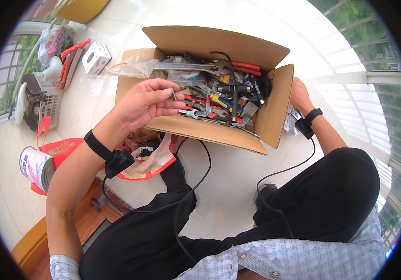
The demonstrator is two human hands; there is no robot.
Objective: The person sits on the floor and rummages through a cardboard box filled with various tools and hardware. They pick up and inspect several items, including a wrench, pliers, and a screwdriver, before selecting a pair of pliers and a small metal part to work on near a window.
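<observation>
My left hand [151, 99] pinches a small thin metal piece [174, 94] between thumb and fingertips, over the left side of an open cardboard box [218, 38]. Tools fill the box: a large adjustable wrench [186, 66], a black T-shaped tool [234, 98], a blue and yellow screwdriver handle [223, 102], red handles [246, 68] and an open-end wrench [189, 112]. At the box's right side is my right hand [299, 93], seen from the back, its fingers mostly hidden. A clear plastic package [292, 120] lies just below it; whether the hand touches it, I cannot tell.
A plastic bag with mixed items [151, 169] stands against the near side of the box. To the left are a metal can [36, 168], a red bag [64, 148], a white plastic basket [51, 105] and a tissue box [96, 58]. Black cables run from both wrists.
</observation>
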